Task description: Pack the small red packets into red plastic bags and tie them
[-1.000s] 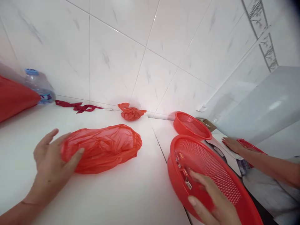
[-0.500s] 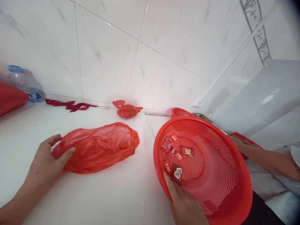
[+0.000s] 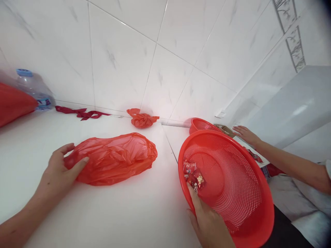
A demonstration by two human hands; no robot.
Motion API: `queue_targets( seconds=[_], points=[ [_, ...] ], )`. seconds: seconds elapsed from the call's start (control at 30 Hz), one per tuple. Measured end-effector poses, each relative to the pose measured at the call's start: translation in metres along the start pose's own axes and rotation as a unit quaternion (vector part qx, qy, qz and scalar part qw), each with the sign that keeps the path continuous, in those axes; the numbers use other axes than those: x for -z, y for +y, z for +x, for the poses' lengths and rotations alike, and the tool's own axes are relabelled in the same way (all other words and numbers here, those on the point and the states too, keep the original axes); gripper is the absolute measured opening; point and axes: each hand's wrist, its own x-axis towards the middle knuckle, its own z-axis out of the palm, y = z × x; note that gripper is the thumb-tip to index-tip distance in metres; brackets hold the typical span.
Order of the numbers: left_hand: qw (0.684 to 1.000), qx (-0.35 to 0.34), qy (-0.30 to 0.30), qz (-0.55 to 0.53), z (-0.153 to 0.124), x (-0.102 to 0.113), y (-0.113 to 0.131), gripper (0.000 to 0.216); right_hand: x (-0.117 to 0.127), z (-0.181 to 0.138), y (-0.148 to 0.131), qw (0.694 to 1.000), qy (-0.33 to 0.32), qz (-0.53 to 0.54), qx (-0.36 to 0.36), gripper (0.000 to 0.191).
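My right hand (image 3: 210,220) grips the near-left rim of a red plastic basket (image 3: 240,193) with perforated walls, thumb inside the rim. The basket is tilted to the left. Several red wrapped candies (image 3: 200,179) are bunched at its left side, close to my thumb and partly behind it. On the left, my left hand (image 3: 62,168) holds the near end of a thin red plastic bag (image 3: 116,158), thumb over it and fingers at its far side. The bag lies crumpled and elongated on the white table (image 3: 124,213).
A small knotted red bag (image 3: 143,120) and dark red ribbon (image 3: 90,114) lie along the tiled wall. A water bottle (image 3: 33,89) stands at left beside a red object (image 3: 14,105). Behind my basket is another red basket (image 3: 201,124). A co-worker's hand (image 3: 247,135) reaches in from the right.
The candies have slid together toward the basket's left rim as the basket tilted further left. The co-worker's hand has moved up and away from the red things at right.
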Motion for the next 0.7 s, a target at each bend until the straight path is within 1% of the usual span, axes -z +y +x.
queue_targets(
  seconds=[0.1, 0.27, 0.37, 0.43, 0.5, 0.57, 0.63, 0.7],
  points=[
    [1.000, 0.005, 0.004, -0.004, 0.001, -0.001, -0.004, 0.071, 0.002, 0.001, 0.004, 0.999, -0.030, 0.004, -0.037, 0.060],
    [1.000, 0.021, 0.003, 0.001, 0.000, -0.001, 0.001, 0.072, 0.009, 0.008, 0.013, 0.998, -0.039, -0.033, -0.039, 0.057],
    [1.000, 0.025, 0.001, 0.004, -0.002, 0.000, 0.006, 0.072, 0.016, 0.016, 0.016, 0.994, -0.068, -0.068, -0.051, 0.057],
    [1.000, 0.027, -0.002, 0.003, -0.002, 0.001, 0.007, 0.071, 0.020, 0.022, 0.017, 0.992, -0.088, -0.066, -0.062, 0.057],
    [1.000, 0.022, -0.004, 0.002, -0.002, 0.000, 0.003, 0.071, 0.026, 0.026, 0.019, 0.991, -0.105, -0.038, -0.072, 0.055],
    [1.000, 0.018, -0.006, 0.004, 0.000, -0.001, -0.002, 0.070, 0.034, 0.030, 0.022, 0.988, -0.125, 0.022, -0.084, 0.056],
    [1.000, 0.010, -0.006, 0.006, 0.002, -0.002, -0.006, 0.070, 0.044, 0.034, 0.029, 0.980, -0.143, 0.112, -0.083, 0.057],
    [1.000, 0.003, -0.004, 0.004, 0.002, -0.002, -0.004, 0.069, 0.057, 0.042, 0.039, 0.963, -0.151, 0.212, -0.075, 0.053]
  ],
)
